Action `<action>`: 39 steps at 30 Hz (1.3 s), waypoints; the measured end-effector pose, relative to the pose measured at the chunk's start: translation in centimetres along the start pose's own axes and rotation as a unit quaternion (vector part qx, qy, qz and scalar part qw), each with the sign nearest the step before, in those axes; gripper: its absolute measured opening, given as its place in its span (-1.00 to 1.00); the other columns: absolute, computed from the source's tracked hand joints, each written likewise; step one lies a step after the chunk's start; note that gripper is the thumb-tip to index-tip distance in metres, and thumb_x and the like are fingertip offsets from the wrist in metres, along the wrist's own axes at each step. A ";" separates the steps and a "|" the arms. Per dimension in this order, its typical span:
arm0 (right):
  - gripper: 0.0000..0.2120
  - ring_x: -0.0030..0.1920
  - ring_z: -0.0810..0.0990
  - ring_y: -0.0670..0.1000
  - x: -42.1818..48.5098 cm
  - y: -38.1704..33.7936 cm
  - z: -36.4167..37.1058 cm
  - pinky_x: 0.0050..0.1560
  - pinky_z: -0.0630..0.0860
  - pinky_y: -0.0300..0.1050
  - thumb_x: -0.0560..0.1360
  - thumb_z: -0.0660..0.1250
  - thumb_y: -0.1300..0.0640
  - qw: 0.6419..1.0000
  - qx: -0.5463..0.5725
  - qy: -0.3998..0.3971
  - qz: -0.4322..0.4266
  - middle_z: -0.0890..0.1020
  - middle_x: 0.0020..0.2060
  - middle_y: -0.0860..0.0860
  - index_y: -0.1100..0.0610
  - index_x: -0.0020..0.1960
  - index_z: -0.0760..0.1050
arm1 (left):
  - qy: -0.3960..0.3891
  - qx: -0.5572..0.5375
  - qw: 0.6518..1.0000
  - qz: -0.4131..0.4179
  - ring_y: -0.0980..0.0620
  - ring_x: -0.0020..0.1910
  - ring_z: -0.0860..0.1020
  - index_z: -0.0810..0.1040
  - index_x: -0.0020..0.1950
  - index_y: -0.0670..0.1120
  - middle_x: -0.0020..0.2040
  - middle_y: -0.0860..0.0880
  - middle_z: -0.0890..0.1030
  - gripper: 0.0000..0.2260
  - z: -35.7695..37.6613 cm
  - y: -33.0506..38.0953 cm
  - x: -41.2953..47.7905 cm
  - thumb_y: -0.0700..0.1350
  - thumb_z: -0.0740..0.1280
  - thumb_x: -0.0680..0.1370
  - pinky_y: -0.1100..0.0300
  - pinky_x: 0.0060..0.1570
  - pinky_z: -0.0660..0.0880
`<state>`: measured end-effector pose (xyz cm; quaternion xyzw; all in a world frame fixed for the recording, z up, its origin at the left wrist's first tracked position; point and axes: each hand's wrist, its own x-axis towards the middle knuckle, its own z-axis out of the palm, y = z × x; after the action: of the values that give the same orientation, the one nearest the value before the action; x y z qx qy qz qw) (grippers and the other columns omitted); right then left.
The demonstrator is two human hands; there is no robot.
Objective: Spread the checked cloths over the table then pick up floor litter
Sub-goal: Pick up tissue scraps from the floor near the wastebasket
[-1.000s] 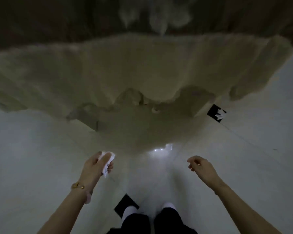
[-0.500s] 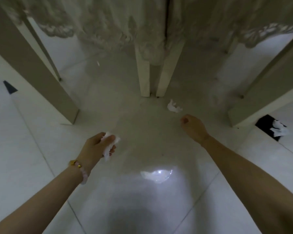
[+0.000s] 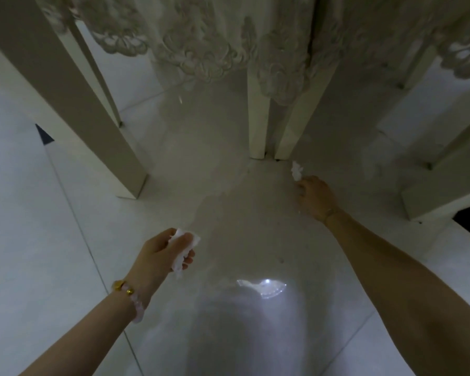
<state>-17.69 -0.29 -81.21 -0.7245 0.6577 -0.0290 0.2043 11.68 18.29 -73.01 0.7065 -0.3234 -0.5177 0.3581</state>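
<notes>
White paper scrap [image 3: 296, 170] lies crumpled on the floor [image 3: 223, 185] just right of the foot of the twin legs [image 3: 257, 126]; my right hand [image 3: 316, 198] has fingers curled at its near end, though I cannot tell whether the pinch is closed, and my left hand [image 3: 159, 255], well short of the legs, grips another wad [image 3: 184, 248]. Held by one corner, the thin paper could tear or slip free, I judge. Its long axis runs away from me, ragged tip toward the legs.

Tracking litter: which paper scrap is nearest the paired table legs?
The scrap at the fingertips of the right hand, beside the table legs; the other scrap is gripped in the left hand, farther back.
</notes>
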 end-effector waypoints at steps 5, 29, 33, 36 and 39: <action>-0.86 0.01 0.58 0.23 -1.6 0.1 0.9 -0.13 0.40 -0.19 0.43 0.32 0.37 0.981 0.139 0.100 0.091 0.64 -0.01 0.26 0.32 -0.05 0.61 | 0.004 0.009 1.000 -0.005 0.13 -0.42 0.59 0.58 -0.24 -0.09 -0.45 0.03 0.62 -0.83 0.3 0.3 -0.4 -0.11 0.32 0.54 0.24 -0.31 0.56; -0.86 -0.30 0.55 -0.04 -50.2 -27.2 -51.8 -0.08 0.57 -0.15 0.46 0.38 0.27 0.874 0.442 -0.100 0.176 0.56 -0.46 -0.09 0.11 -0.25 0.57 | 0.091 -0.101 0.985 -0.110 0.01 -0.16 0.61 0.62 -0.05 0.01 -0.12 -0.03 0.64 -0.90 -20.0 38.6 -53.4 -0.14 0.31 0.55 0.11 -0.09 0.57; -0.91 -0.28 0.58 -0.06 -52.7 -30.5 -54.6 -0.17 0.55 -0.25 0.45 0.41 0.21 0.875 0.449 -0.124 0.135 0.60 -0.44 -0.09 0.10 -0.23 0.59 | 0.159 -0.151 0.972 -0.090 0.01 -0.22 0.62 0.59 -0.05 -0.02 -0.16 -0.05 0.64 -0.94 -22.4 39.9 -58.5 -0.15 0.34 0.53 0.13 -0.20 0.56; -0.92 -0.32 0.55 -0.07 -52.6 -33.3 -55.1 -0.18 0.51 -0.19 0.45 0.41 0.21 0.878 0.443 -0.151 0.100 0.59 -0.47 -0.11 0.09 -0.21 0.61 | 0.223 -0.200 0.950 -0.091 -0.05 -0.21 0.58 0.57 -0.05 -0.07 -0.16 -0.12 0.62 -0.96 -24.1 39.0 -61.1 -0.16 0.34 0.53 0.06 -0.18 0.52; -0.94 -0.31 0.48 -0.01 -51.6 -37.6 -55.1 -0.18 0.43 -0.06 0.46 0.39 0.23 0.885 0.415 -0.207 0.043 0.56 -0.41 0.03 0.16 -0.19 0.61 | 0.300 -0.246 0.917 -0.095 -0.11 -0.18 0.55 0.56 -0.08 -0.10 -0.17 -0.16 0.59 -0.96 -26.2 37.8 -63.4 -0.17 0.32 0.54 -0.02 -0.10 0.47</action>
<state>-6.34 37.24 -6.50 -0.5344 0.5591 -0.1398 0.6183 17.53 55.07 -4.06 0.7459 0.0057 -0.3762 0.5496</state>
